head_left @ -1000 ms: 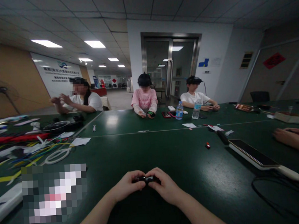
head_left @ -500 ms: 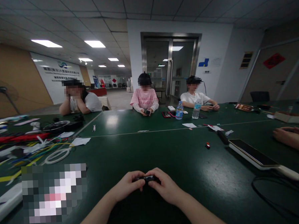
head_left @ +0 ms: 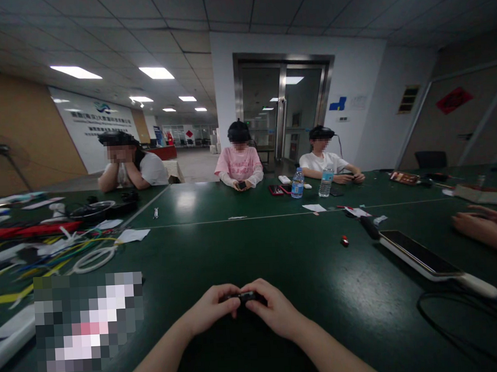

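Pinching one black item (head_left: 248,297): left hand (head_left: 214,310), right hand (head_left: 275,308), fingers (head_left: 231,304) nearly closed on opposite ends, presumably for steadiness.

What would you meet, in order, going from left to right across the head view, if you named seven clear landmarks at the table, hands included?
Coiled white cable, small silver tool, left hand, small dark object, right hand, small red object, white-handled device.

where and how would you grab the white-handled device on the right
Probably by its white handle, from above with the right hand: the handle is slimmer than the flat, dark-topped body and points toward the near right, while the black cable lies close on the near side.
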A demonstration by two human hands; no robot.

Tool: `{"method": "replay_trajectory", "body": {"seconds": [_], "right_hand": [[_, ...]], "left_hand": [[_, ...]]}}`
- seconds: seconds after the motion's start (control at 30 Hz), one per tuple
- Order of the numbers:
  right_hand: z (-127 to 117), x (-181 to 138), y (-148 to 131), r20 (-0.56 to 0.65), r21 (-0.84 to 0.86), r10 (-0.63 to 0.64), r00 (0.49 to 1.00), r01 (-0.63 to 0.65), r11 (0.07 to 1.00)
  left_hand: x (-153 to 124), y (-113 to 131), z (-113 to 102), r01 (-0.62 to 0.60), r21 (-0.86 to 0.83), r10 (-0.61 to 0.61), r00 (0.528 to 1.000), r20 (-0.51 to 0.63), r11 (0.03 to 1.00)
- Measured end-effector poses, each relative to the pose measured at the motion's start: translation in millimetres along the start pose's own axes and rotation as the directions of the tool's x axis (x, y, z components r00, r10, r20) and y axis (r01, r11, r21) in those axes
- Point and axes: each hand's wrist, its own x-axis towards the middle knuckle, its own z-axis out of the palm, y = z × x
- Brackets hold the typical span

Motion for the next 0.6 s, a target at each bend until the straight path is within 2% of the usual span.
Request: {"method": "replay_trajectory", "body": {"seconds": [0.3, 0.47, 0.6], "right_hand": [[-0.7, -0.4, -1.4, 0.001, -0.012, 0.014, 1.0, -0.014, 1.0], [-2.5, -1.1, -4.9, -0.004, 0.025, 0.03, 1.0, -0.03, 0.999], [-2.6, -0.1, -4.8, -0.011, 0.031, 0.059, 0.998, -0.058, 0.998]], "left_hand": [[0.4, -1.6, -0.1, 0.005, -0.013, -0.005, 1.0, 0.005, 1.0], [0.6, -2.7, -0.9, -0.014, -0.078, 0.014, 1.0, -0.004, 0.997], [0.6, -3.6, 0.0, 0.017, -0.104, -0.019, 1.0, -0.016, 0.994]]}}
